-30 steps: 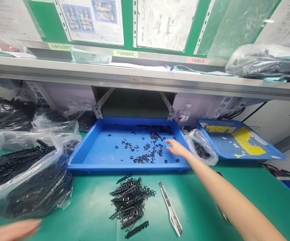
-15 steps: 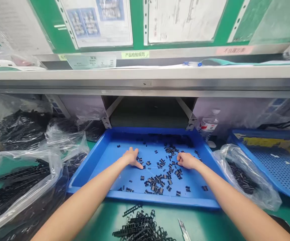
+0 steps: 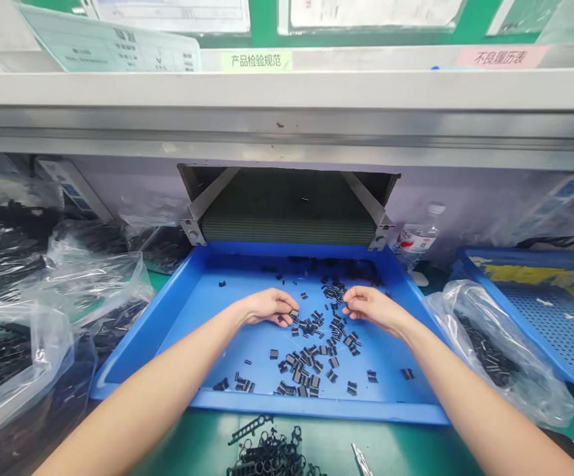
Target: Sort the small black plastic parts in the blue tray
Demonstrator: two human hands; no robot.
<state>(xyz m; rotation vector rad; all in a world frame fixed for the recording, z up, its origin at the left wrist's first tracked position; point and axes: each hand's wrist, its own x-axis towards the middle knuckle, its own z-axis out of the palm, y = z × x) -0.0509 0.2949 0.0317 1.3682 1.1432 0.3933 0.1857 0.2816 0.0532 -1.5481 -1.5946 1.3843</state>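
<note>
Small black plastic pieces [image 3: 311, 357] lie scattered across a shallow blue plastic tray [image 3: 317, 408], the left hand [image 3: 267, 307] and right hand [image 3: 370, 309] curled among them, their fingers hiding whether either grasps a piece.

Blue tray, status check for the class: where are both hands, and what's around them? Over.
Left hand, right hand low over blue tray. Fingertips among small black pieces; any grip unclear. Clear plastic bag beside tray's right rim.

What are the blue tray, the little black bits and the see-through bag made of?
The blue tray looks like stiff plastic, smooth and slightly shiny, with rounded corners. The little black bits look like dull plastic or rubber; they're too small to tell. The see-through bag is thin plastic film, glossy and crinkled.
</note>
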